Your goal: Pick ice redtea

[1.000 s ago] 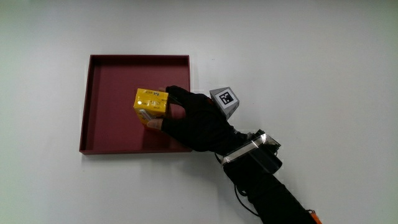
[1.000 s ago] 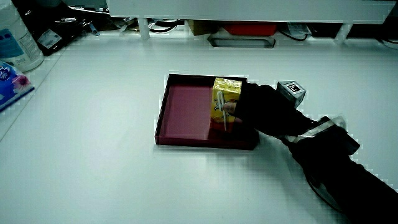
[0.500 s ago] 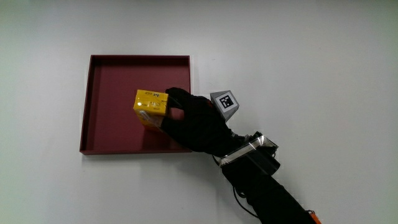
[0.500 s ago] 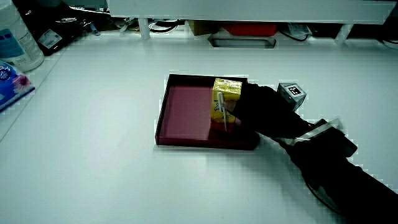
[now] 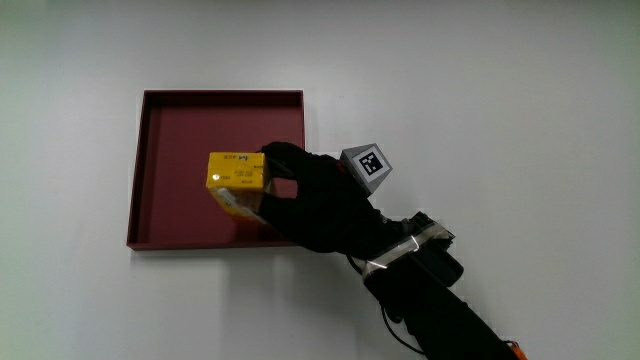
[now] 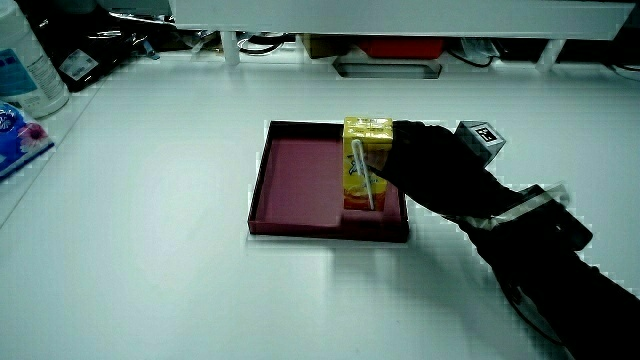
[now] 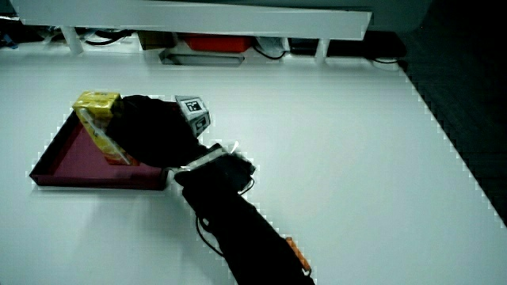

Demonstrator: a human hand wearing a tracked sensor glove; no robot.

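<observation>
The ice redtea is a yellow drink carton [image 5: 236, 180] with a white straw on its side [image 6: 366, 170]. It hangs upright a little above the dark red tray [image 5: 170, 130], raised off the tray floor in both side views [image 7: 99, 119]. The black gloved hand [image 5: 305, 195] is shut on the carton from the side, fingers wrapped around it. The patterned cube [image 5: 366, 164] sits on the back of the hand. The forearm [image 5: 430, 295] reaches in from the person's edge of the table.
The shallow square tray [image 6: 290, 175] holds nothing else. A clear plastic bottle [image 6: 25, 60] and a blue packet [image 6: 15, 135] lie near the table's edge. A low partition with cables and boxes [image 6: 390, 45] runs along the table.
The hand has lifted the carton off the tray floor and carried it slightly toward the tray's middle. The tray has not moved.
</observation>
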